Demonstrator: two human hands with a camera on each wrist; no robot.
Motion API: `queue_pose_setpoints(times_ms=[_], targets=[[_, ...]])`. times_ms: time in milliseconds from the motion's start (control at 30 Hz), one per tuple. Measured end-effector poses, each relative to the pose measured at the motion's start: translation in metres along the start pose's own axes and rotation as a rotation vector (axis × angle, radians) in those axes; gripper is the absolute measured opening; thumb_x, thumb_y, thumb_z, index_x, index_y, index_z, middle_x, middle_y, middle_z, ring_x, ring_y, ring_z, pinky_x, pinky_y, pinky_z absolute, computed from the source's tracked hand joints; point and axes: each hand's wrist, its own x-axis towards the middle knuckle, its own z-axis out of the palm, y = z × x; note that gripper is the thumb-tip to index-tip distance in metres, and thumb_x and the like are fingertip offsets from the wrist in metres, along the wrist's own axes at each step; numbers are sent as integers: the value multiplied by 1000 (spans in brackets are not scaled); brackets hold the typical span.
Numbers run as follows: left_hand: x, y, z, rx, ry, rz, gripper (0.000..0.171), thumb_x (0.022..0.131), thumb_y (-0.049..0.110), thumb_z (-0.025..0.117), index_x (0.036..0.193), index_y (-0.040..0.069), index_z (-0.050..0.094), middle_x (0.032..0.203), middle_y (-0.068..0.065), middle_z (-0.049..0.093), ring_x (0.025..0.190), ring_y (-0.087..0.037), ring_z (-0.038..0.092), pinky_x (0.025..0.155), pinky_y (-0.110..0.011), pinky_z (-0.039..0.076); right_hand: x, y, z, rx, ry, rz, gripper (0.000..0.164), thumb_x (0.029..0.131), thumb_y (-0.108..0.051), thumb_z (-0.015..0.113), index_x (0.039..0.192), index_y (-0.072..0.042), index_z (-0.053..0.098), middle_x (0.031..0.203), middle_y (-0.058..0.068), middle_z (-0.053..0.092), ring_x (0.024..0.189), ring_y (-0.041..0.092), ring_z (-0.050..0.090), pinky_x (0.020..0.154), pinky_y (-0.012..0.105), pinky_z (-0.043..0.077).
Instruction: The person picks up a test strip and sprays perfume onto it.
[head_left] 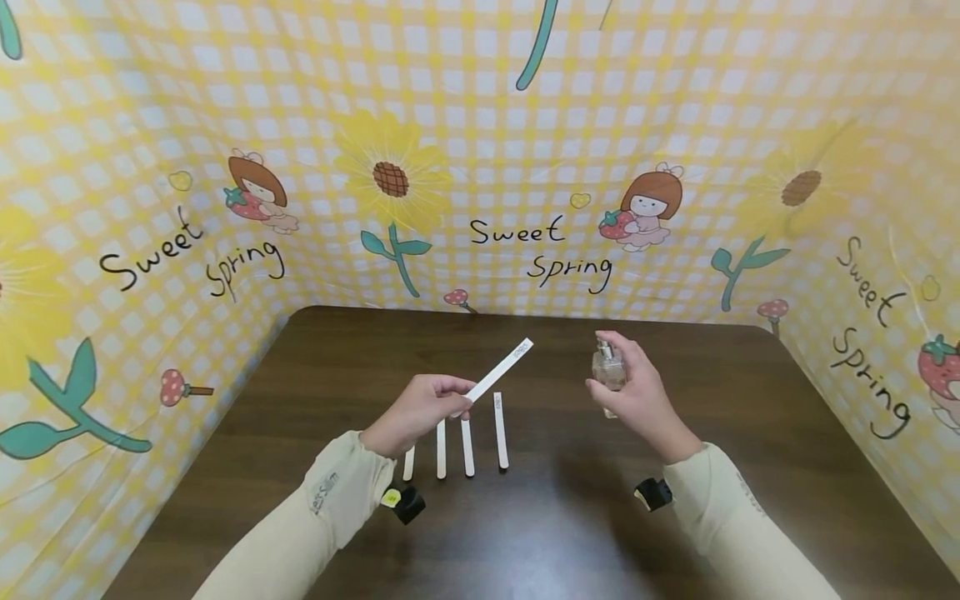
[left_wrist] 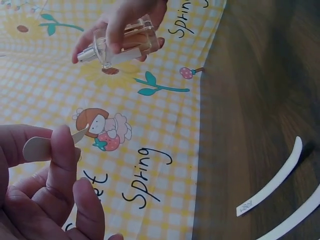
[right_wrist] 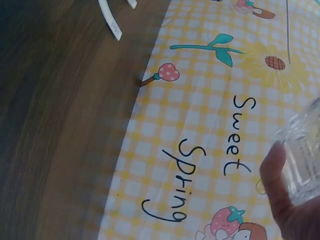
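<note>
My left hand (head_left: pixel 423 408) pinches a white scent test strip (head_left: pixel 498 372) near its lower end. The strip slants up to the right, with small writing by its far tip. In the left wrist view the rounded end of this strip (left_wrist: pixel 37 149) sticks out behind the fingers. My right hand (head_left: pixel 637 396) grips a clear glass perfume bottle (head_left: pixel 607 369), index finger at the sprayer top and thumb low on the glass. A gap separates the strip's tip from the bottle. At the edge of the right wrist view, only part of the bottle (right_wrist: pixel 302 165) shows.
Several more white strips (head_left: pixel 501 433) lie side by side on the dark wooden table (head_left: pixel 555 533), below my left hand; that hand hides the upper ends of some. A yellow checked cloth (head_left: pixel 510 167) with printed flowers and lettering hangs round the back and sides.
</note>
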Motion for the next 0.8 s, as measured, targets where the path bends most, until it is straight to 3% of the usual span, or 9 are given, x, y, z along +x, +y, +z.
queue_pose_setpoints(times_ms=[133, 433, 800], targets=[[-1, -2, -1, 16, 10, -16, 28, 87, -3, 57, 112, -14, 62, 73, -2, 65, 69, -12, 58, 66, -25, 44, 2, -3, 5, -81, 30, -6, 63, 76, 4, 68, 134, -7, 46, 110, 19, 50, 70, 23, 51, 50, 27, 49], [0, -4, 1, 44, 29, -16, 27, 87, -3, 57, 111, -14, 63, 80, -8, 68, 69, -10, 60, 63, -23, 48, 2, -6, 16, -219, 23, -40, 61, 70, 3, 64, 128, -10, 50, 99, 17, 51, 71, 25, 50, 57, 35, 45], [1, -1, 5, 57, 16, -19, 27, 87, -4, 57, 111, -13, 63, 81, -10, 69, 69, -12, 62, 63, -21, 48, 3, -12, 24, -303, -13, -42, 59, 69, 1, 66, 125, -12, 52, 95, 14, 49, 63, 21, 49, 52, 33, 43]])
